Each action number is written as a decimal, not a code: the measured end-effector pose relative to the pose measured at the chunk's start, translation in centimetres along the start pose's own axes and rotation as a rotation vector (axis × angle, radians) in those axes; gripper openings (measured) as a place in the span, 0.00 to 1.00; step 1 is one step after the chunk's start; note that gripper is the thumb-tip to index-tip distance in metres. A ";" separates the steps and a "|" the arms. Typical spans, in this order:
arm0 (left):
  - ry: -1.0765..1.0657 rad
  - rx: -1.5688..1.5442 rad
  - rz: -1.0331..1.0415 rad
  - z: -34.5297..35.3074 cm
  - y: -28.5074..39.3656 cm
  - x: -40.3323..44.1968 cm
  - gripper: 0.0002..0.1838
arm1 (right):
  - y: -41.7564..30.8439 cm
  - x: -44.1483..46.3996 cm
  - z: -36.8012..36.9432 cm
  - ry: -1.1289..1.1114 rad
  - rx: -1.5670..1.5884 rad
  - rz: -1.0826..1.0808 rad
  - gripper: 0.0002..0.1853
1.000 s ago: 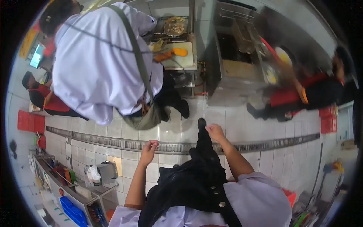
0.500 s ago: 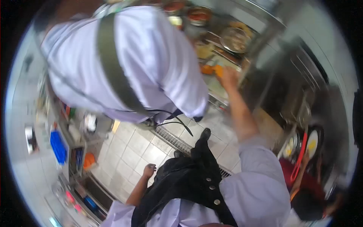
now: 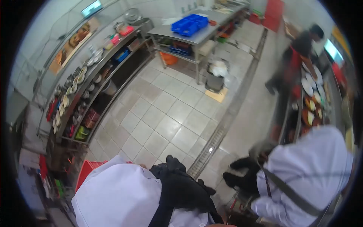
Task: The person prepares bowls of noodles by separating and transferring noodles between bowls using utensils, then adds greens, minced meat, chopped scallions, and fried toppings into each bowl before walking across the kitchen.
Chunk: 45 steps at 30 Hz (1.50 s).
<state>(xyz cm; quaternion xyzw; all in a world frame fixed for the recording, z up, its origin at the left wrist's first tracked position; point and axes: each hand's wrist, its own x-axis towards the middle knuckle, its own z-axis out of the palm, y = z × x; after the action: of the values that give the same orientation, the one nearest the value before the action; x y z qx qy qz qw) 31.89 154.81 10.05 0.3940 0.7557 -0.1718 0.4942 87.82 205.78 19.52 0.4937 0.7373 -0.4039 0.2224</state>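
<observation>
Only a sliver of my left hand [image 3: 142, 165] shows past the white left sleeve [image 3: 117, 191]; its fingers are hidden. The nearest things to it are my black apron [image 3: 181, 189] and a red plastic crate [image 3: 86, 172], partly covered by the sleeve. I cannot make out anything held there. My right hand is out of view. Close on my right, a co-worker in a white shirt [image 3: 302, 174] with a dark strap leans toward a counter; that person's hands are hidden.
Tiled floor [image 3: 162, 130] spreads ahead, crossed by a drain grate [image 3: 208, 151]. A steel table [image 3: 159, 32] carries blue baskets [image 3: 189, 24]. Dish shelves [image 3: 96, 72] run along the left. A grey bin [image 3: 214, 82] stands by the table. Another person [image 3: 293, 62] reaches over white plates [image 3: 308, 87].
My view has swung left, away from the counter where my right hand was on something orange. That hand has left the view. The white-shirted co-worker now appears at my right.
</observation>
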 end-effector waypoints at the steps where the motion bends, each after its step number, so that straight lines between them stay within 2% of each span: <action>1: -0.030 -0.074 -0.043 1.0 -2.2 -1.0 0.21 | -5.4 3.0 0.8 -0.030 -0.010 -0.053 0.28; 6: -0.040 -0.325 -0.144 1.6 -10.2 0.4 0.22 | -28.8 12.2 -0.2 -0.112 -0.144 -0.213 0.27; 8: 0.000 -0.374 -0.128 -1.5 -12.0 2.5 0.23 | -35.9 15.1 -1.0 -0.131 -0.202 -0.235 0.26; 10: 0.129 -0.476 -0.082 -6.5 -13.7 6.7 0.23 | -41.9 18.0 -1.7 -0.137 -0.261 -0.223 0.26; 13: 0.387 -0.791 -0.002 -14.6 -17.0 11.5 0.25 | -47.9 22.1 -3.0 -0.160 -0.367 -0.190 0.26; 14: 0.422 -1.003 0.043 -17.8 -18.3 11.8 0.23 | -49.3 23.6 -3.6 -0.170 -0.409 -0.191 0.25; 15: 0.511 -0.904 -0.094 -19.4 -20.0 14.2 0.21 | -50.6 24.9 -4.1 -0.188 -0.424 -0.184 0.25; 19: 0.709 -1.865 -0.039 -24.8 -26.7 16.2 0.20 | -56.1 30.0 -6.1 -0.209 -0.438 -0.130 0.25; 21: 0.663 -1.770 -0.275 -27.9 -30.1 12.9 0.21 | -61.2 32.9 -6.3 -0.205 -0.406 -0.112 0.25; 23: 0.605 -1.248 -0.362 -27.4 -34.9 12.1 0.22 | -67.2 35.5 -6.1 -0.192 -0.345 -0.105 0.24; 26: 0.441 -1.110 -0.422 -30.2 -40.5 10.5 0.22 | -76.3 38.8 -5.4 -0.158 -0.235 -0.088 0.24; 28: 0.471 -1.162 -0.447 -33.1 -44.2 11.2 0.20 | -81.3 40.8 -4.7 -0.144 -0.177 -0.078 0.24; 30: 0.567 -1.502 -0.483 -41.5 -48.5 13.9 0.19 | -85.3 42.9 -3.7 -0.136 -0.148 -0.063 0.24; 31: 0.582 -1.665 -0.514 -42.7 -51.1 14.9 0.18 | -86.6 43.3 -2.9 -0.138 -0.127 -0.043 0.24; 32: 0.631 -1.696 -0.326 -45.7 -54.9 17.9 0.18 | -88.1 44.2 -2.4 -0.136 -0.116 -0.024 0.24; 33: 0.697 -1.576 -0.300 -51.0 -57.5 20.5 0.18 | -89.4 44.8 -2.0 -0.135 -0.106 -0.004 0.24; 35: 0.899 -1.557 -0.049 -63.9 -61.8 24.6 0.17 | -91.2 45.9 -0.9 -0.134 -0.091 0.031 0.24; 36: 0.904 -1.062 -0.166 -73.1 -63.3 23.9 0.17 | -91.7 46.3 -0.3 -0.135 -0.081 0.051 0.24; 37: 1.090 -1.099 0.138 -78.2 -66.2 28.4 0.16 | -92.5 46.4 0.0 -0.135 -0.067 0.075 0.24; 38: 1.045 -1.253 0.189 -86.6 -66.1 29.1 0.15 | -93.2 46.8 0.4 -0.132 -0.047 0.097 0.24; 39: 1.122 -1.107 0.221 -94.3 -65.6 28.7 0.16 | -93.7 47.2 0.7 -0.130 -0.026 0.120 0.24; 41: 1.055 -1.134 0.435 -107.3 -64.6 30.7 0.17 | -94.8 47.7 1.2 -0.113 0.022 0.164 0.24; 43: 0.956 -1.109 0.352 -118.2 -59.1 29.9 0.19 | -95.4 48.6 2.4 -0.081 0.077 0.205 0.24; 44: 0.889 -1.081 0.308 -121.5 -56.7 30.1 0.21 | -95.4 48.8 3.8 -0.066 0.100 0.230 0.24; 45: 0.929 -1.056 0.342 -122.7 -55.1 31.3 0.23 | -95.2 48.5 5.3 -0.058 0.120 0.258 0.24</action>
<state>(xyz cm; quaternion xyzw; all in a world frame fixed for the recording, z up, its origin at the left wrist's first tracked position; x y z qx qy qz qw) -91.56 213.00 30.84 0.2475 0.7977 0.4812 0.2663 -19.01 210.37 16.99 0.5848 0.6355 -0.4295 0.2640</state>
